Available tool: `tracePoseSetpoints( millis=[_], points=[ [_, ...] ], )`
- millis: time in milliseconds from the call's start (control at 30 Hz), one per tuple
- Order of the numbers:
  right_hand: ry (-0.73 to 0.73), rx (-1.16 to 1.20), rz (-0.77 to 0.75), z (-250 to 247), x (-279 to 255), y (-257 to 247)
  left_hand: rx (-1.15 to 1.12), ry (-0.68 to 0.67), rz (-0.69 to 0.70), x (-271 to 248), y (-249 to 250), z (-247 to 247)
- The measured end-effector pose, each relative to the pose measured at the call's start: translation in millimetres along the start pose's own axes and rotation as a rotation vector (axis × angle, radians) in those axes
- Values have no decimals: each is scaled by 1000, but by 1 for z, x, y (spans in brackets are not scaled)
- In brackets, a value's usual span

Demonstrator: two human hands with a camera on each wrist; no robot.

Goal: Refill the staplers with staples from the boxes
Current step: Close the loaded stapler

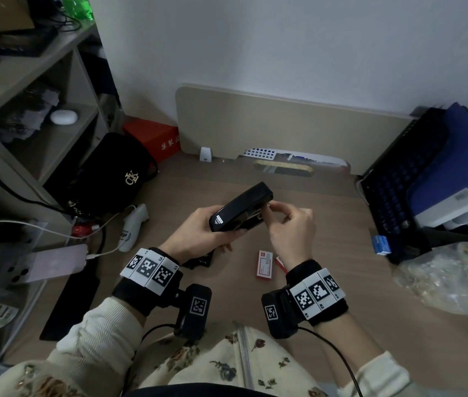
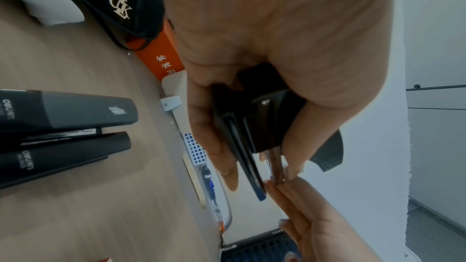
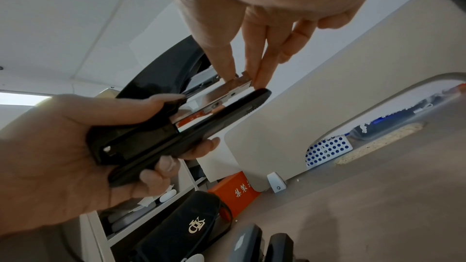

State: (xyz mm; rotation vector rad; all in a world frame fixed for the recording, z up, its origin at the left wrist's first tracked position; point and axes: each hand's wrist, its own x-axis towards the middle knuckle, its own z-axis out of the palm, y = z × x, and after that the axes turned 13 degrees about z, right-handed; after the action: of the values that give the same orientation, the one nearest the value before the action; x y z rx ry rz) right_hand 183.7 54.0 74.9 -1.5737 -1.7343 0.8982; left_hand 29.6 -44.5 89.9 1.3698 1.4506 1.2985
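A person sits at a wooden tabletop [image 1: 327, 224], both hands raised near the centre of the frame. The left hand [image 1: 198, 233] grips a black stapler [image 1: 241, 207] around its rear, fingers curled under the base, its top cover swung up. The right hand [image 1: 290, 224] pinches the front tip of the stapler's metal staple channel [image 3: 227, 91] between thumb and fingertips [image 3: 262, 71]. Below the hands, a small red-and-white staple box [image 1: 264, 264] lies on the tabletop. Two more dark staplers [image 2: 63, 130] lie side by side at the left edge of the left wrist view. A black bag [image 1: 112, 173] with a gold logo stands at centre left.
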Motion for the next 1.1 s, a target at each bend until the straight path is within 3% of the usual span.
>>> tracePoseSetpoints(
  millis=[1100],
  points=[
    [82, 132, -113, 6, -6, 4, 29, -54, -34, 2, -1, 0]
  ],
)
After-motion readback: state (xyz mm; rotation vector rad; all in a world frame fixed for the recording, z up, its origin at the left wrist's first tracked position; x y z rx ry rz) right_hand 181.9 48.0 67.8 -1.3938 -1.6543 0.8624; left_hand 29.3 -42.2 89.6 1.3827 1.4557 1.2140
